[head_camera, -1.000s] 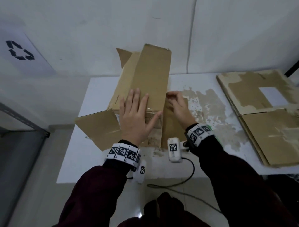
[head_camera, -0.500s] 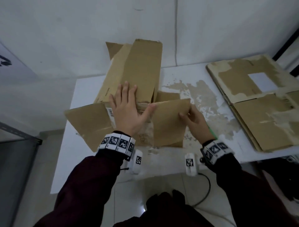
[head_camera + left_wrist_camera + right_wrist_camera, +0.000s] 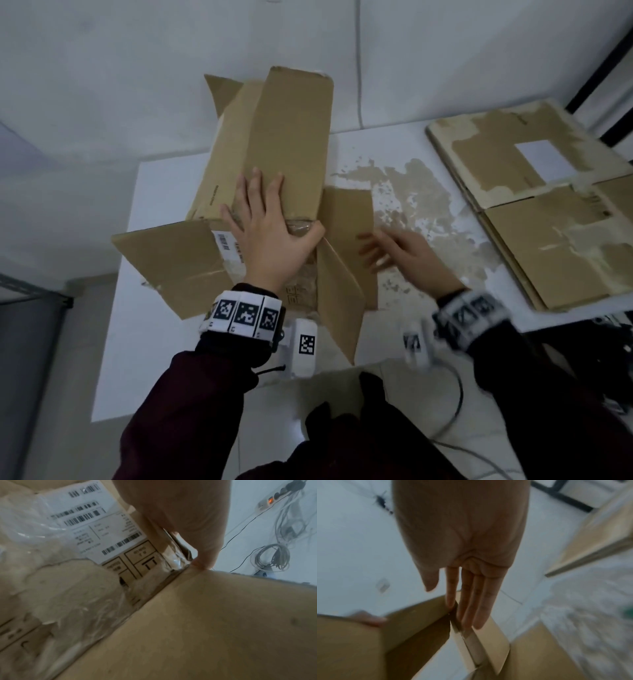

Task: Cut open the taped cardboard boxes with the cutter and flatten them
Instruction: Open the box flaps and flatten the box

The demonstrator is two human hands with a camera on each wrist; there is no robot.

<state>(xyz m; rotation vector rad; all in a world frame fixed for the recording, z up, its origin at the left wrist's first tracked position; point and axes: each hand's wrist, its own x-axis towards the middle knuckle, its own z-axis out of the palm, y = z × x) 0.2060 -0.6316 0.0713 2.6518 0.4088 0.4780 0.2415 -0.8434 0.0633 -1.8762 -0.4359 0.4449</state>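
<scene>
A brown cardboard box (image 3: pixel 274 144) lies on the white table (image 3: pixel 154 329) with its near flaps spread out. My left hand (image 3: pixel 270 233) presses flat on the box's near top edge, fingers spread, thumb (image 3: pixel 204 559) over the taped corner. A shipping label (image 3: pixel 92 520) and clear tape cover the box's end face. My right hand (image 3: pixel 394 250) is open with straight fingers (image 3: pixel 471 601), touching the right flap (image 3: pixel 349 236), which lies flat on the table. A near flap (image 3: pixel 339 301) stands up on edge. No cutter is in view.
Flattened cardboard sheets (image 3: pixel 548 212) with torn paper lie stacked at the table's right. Torn brown paper residue (image 3: pixel 411 192) marks the tabletop. A wall stands right behind the box. Cables and a power strip (image 3: pixel 274 497) lie on the floor.
My right hand has pushed the right flap outward and down onto the table, then let it go and opened. The left hand has stayed pressed on the box.
</scene>
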